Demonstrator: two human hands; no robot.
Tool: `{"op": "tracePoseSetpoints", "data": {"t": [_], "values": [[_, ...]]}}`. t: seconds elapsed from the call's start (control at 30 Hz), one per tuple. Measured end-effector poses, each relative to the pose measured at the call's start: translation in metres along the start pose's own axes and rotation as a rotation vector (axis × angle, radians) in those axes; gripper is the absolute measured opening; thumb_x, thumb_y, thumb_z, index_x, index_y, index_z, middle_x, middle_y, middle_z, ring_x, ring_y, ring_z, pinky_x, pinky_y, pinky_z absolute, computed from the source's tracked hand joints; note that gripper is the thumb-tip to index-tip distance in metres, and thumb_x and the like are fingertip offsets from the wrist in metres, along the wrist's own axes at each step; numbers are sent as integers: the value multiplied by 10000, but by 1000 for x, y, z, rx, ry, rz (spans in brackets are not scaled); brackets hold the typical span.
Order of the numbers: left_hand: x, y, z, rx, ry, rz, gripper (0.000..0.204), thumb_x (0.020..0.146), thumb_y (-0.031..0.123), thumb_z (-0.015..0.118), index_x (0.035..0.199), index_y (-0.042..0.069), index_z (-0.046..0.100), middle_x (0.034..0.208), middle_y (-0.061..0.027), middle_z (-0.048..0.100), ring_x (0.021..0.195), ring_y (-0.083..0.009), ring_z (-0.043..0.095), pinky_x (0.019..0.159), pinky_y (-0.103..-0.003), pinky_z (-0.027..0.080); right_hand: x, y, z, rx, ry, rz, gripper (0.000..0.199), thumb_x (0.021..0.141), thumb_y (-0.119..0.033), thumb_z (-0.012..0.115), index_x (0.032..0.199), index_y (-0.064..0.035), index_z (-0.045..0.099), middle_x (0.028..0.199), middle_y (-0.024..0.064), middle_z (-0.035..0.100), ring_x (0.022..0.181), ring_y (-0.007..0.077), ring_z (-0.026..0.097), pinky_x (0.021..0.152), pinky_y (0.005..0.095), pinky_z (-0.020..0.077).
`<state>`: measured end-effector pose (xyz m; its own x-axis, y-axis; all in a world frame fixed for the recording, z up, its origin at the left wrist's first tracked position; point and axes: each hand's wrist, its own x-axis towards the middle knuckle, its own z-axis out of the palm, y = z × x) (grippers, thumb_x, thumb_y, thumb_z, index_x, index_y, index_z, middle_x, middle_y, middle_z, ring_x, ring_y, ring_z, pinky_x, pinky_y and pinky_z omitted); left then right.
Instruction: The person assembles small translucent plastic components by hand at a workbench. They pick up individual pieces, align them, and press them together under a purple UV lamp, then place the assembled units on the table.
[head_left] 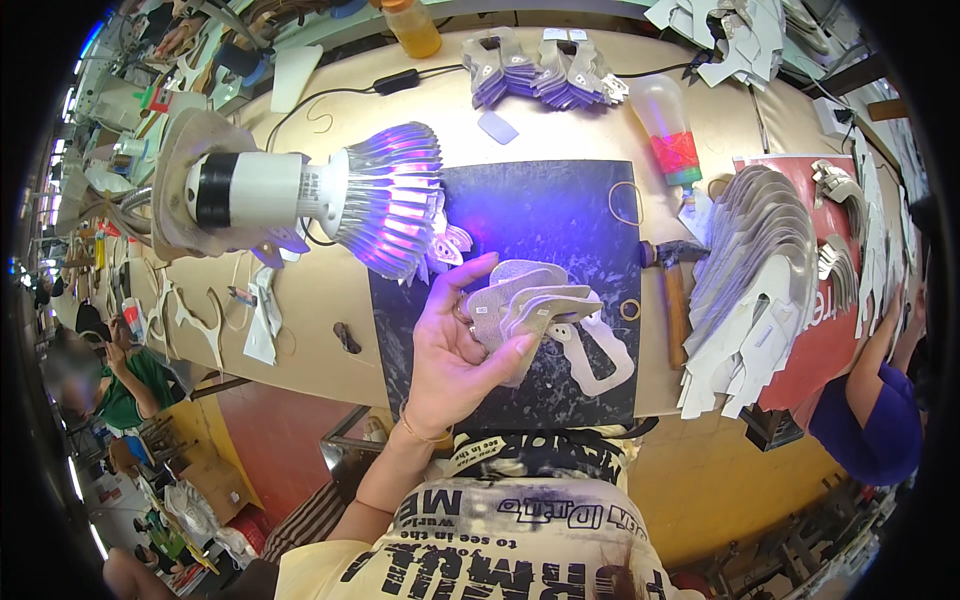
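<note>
My left hand (pixel 446 358) is closed on several layered grey shoe upper pieces (pixel 520 308), thumb in front and fingers behind. They are fanned a little and held over a black mat (pixel 500 400). Beside them, a pale loop-shaped piece (pixel 604 372) shows above the mat, its upper end partly hidden behind the grey pieces; I cannot tell whether it is joined to them. Small pale cut pieces (pixel 450 243) lie at the mat's far left, partly covered by the lamp (pixel 392 200), which sheds purple light. My right hand does not appear.
Right of the mat lie a hammer (pixel 676 315), a large fanned stack of grey pieces (pixel 755 270) and a squeeze bottle (pixel 664 130). More stacked pieces (pixel 500 75) stand at the back. Another person's purple sleeve (pixel 865 430) is at the right; someone in green (pixel 130 390) is far left.
</note>
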<state>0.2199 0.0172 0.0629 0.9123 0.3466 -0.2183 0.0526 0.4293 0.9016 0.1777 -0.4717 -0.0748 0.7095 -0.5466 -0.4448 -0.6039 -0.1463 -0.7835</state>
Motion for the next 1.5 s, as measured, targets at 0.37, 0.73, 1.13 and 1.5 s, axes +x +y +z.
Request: {"op": "tracePoseSetpoints", "data": {"t": [0.37, 0.73, 1.13, 1.5], "values": [[-1, 0, -2, -7, 7, 8, 718, 789, -87, 692, 1393, -9, 312, 1214, -148, 546, 1131, -187, 564, 951, -304, 479, 84, -116, -64, 103, 167, -260, 243, 949, -290, 594, 827, -79, 604, 713, -8, 546, 659, 97, 477, 583, 262, 372], [-1, -2, -4, -29, 10, -2, 719, 788, -89, 690, 1394, -11, 311, 1211, -145, 538, 1128, -188, 563, 948, -302, 477, 143, -195, -103, 111, 236, -389, 238, 948, -286, 595, 838, -75, 609, 720, -8, 550, 666, 96, 479, 588, 261, 376], [-1, -3, -4, -68, 12, 2, 722, 786, -91, 687, 1394, -11, 306, 1210, -148, 543, 1132, -189, 564, 959, -305, 475, 151, -197, -105, 119, 249, -394, 234, 948, -282, 596, 849, -71, 614, 728, -9, 554, 674, 95, 481, 594, 259, 381], [-3, -1, -8, -37, 4, 29, 707, 797, -86, 680, 1393, 6, 311, 1233, -144, 533, 1151, -185, 551, 970, -310, 470, 147, -173, -101, 93, 256, -355, 230, 947, -278, 597, 860, -67, 620, 735, -9, 558, 681, 93, 484, 600, 257, 386]]}}
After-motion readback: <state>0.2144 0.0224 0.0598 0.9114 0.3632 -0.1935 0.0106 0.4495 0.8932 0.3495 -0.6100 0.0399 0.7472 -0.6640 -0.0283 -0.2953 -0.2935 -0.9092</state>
